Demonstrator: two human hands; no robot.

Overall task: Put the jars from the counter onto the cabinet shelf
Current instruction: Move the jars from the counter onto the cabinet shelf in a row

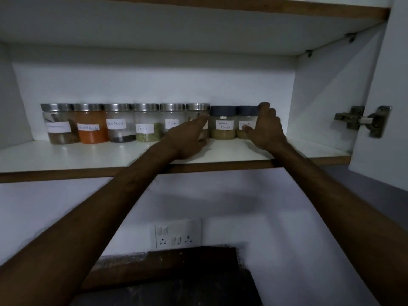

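White cabinet shelf (66, 155) with a brown front edge crosses the middle of the frame, and eight jars stand in a row along its back wall. From the left you have six with silver lids: one with brown pieces (59, 124), one with orange powder (90, 123), a "Black Pepper" jar (119, 123), a jar of green seeds (146, 123), one labelled something like "Cloves" (172, 119), and a sixth (198, 111) mostly hidden. Your left hand (187, 140) lies in front of that sixth jar, fingers together and stretched flat toward it, not clamped on anything. Right of it stand two dark-lidded jars, "Garam Masala" (222, 123) and the last one (246, 120). Your right hand (265, 127) wraps this last jar, thumb on its front, fingers over the lid. An open door with a hinge (362, 120) sits at the right; a switch plate (176, 234) shows at lower centre.
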